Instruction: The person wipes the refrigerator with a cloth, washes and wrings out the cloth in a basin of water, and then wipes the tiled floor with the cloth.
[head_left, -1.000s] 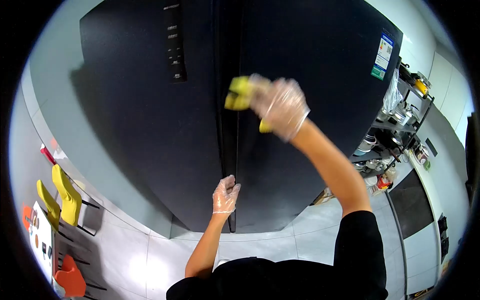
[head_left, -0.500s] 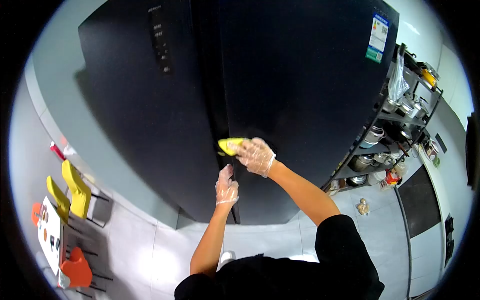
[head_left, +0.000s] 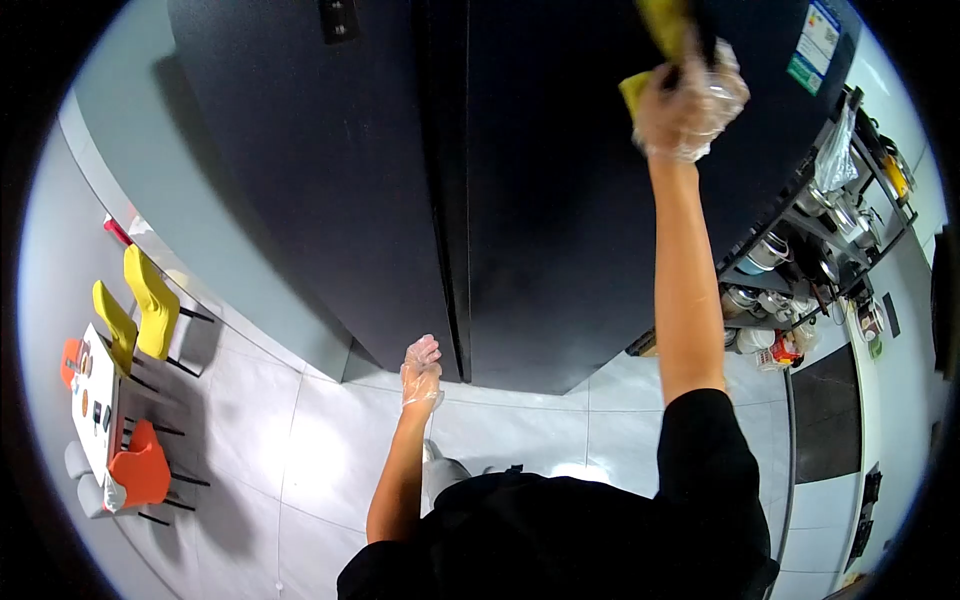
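My right hand [head_left: 690, 105], in a clear plastic glove, is raised high against the right door of a large dark refrigerator [head_left: 560, 240]. It grips a yellow cloth [head_left: 662, 28], whose ends stick out above and left of the fingers; motion blurs its upper part. My left hand [head_left: 421, 372], gloved the same way, is low in front of the left door's bottom edge. Its fingers are curled, and nothing shows in them. A dark vertical gap runs between the two doors. A blue, white and green label [head_left: 815, 45] is on the right door's upper corner.
To the right, a black rack [head_left: 822, 228] holds pots, pans and a plastic bag. At the left are a white table [head_left: 95, 400], yellow chairs [head_left: 152, 300] and an orange chair [head_left: 142, 468]. Grey-white floor tiles [head_left: 520, 430] lie below the refrigerator.
My right hand has moved up and right with the yellow cloth, from the door gap to high on the right door. My left hand has shifted slightly left, away from the gap. The view has shifted.
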